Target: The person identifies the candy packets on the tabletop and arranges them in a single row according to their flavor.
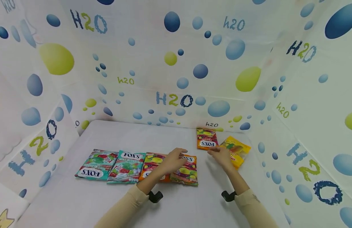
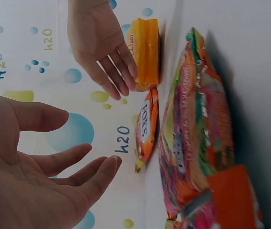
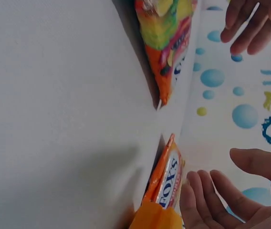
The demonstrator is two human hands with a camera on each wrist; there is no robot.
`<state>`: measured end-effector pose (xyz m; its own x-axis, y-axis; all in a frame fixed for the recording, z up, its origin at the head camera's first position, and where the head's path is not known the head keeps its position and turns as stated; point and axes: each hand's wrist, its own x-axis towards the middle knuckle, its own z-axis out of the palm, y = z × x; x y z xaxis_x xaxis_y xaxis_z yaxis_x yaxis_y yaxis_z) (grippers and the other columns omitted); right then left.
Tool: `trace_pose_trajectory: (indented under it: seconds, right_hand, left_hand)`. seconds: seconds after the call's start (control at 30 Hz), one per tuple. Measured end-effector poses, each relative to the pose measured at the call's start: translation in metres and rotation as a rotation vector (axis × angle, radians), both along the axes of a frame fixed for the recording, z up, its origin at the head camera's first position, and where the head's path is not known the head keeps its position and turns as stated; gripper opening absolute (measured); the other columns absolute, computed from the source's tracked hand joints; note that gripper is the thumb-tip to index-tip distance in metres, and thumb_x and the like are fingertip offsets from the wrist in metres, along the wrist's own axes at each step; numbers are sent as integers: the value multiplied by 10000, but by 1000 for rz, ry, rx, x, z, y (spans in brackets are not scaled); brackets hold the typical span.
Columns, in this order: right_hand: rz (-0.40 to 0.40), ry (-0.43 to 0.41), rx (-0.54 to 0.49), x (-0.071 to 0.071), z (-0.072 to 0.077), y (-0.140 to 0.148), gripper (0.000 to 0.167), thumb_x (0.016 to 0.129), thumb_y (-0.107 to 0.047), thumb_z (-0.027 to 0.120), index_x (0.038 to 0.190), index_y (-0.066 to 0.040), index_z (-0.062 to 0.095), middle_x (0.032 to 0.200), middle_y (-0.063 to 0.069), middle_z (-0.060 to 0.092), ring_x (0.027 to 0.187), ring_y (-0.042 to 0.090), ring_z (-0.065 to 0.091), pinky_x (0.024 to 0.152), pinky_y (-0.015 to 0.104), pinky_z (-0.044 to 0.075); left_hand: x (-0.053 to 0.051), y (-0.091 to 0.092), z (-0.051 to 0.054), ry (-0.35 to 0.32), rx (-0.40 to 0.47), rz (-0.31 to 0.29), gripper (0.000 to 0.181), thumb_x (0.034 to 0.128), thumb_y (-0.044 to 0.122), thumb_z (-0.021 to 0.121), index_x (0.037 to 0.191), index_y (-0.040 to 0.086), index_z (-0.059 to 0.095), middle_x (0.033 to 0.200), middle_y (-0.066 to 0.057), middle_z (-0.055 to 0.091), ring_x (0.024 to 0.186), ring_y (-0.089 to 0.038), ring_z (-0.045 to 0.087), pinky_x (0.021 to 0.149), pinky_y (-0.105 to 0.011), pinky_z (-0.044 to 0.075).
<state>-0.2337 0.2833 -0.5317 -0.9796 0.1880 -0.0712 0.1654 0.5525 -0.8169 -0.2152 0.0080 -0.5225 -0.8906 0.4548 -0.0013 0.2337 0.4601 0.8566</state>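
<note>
My left hand [image 1: 173, 161] hovers over the right end of a row of candy bags, fingers loosely bent with nothing between them. Beneath it lie two orange-and-red Fox's Fruits bags, the right one [image 1: 185, 174] and a partly covered left one [image 1: 150, 163]. My right hand [image 1: 220, 155], also holding nothing, hangs in front of a yellow candy bag [image 1: 238, 148] and a small Fox's Fruits bag [image 1: 202, 135]. Relaxed, spread fingers show on the left hand [image 2: 54, 171] in the left wrist view, and on the right hand [image 3: 240, 195] in the right wrist view.
Two green Fox's mint bags, the outer one [image 1: 98, 163] and the inner one [image 1: 127, 166], continue the row leftward. A white table [image 1: 153, 209] carries everything. Printed sheeting [image 1: 147, 47] walls the back and both sides.
</note>
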Motion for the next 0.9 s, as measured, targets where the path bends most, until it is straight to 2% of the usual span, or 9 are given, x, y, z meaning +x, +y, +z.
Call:
trace_pose_trajectory:
  seconds: [0.1,0.2,0.4,0.63,0.77,0.9]
  right_hand:
    - [-26,-22,18,-8,2,2,317,979,-286,722,1207,-69,755,1189,134,728,1028,298,635,863,384,537]
    - [-48,-46,9,-14,6,4,373,985,-290,709,1270,-50,718,1262,165,697,1102,316,606,938,441,520]
    - [-105,-87,-8,-25,12,7,451,1008,-289,683,1380,-37,640,1381,189,631,1249,349,555,1069,486,486]
    - [-136,-102,-57,-44,14,5,450,1021,-295,664,1391,-41,627,1394,178,611,1234,331,560,1078,466,491]
    - [-167,-86,-50,-58,14,2,449,1014,-289,662,1378,-29,629,1390,192,605,1229,343,555,1081,487,485]
    - [-165,-96,-16,-66,11,-1,516,1010,-284,644,1428,12,581,1423,232,576,1250,373,541,1094,510,466]
  left_hand:
    - [-9,10,1,-26,26,-13,477,1047,280,609,1467,60,559,1467,-186,535,1301,-348,573,1015,-502,539]
    - [-18,20,0,-39,29,-16,485,1049,281,598,1475,53,549,1469,-187,539,1317,-337,565,1030,-497,530]
    - [-36,42,-6,-23,22,1,491,1043,242,590,1471,6,539,1462,-185,553,1317,-346,568,1048,-494,515]
    - [-54,57,-18,-23,-8,-6,506,1035,226,563,1468,-33,528,1460,-198,553,1288,-341,587,1027,-469,528]
    - [-64,68,-23,-20,-17,7,515,1031,230,565,1463,-46,524,1448,-220,561,1287,-356,589,1032,-479,525]
    - [-72,81,-28,-17,-37,7,553,1017,218,589,1471,-85,499,1441,-251,565,1278,-378,597,1019,-495,535]
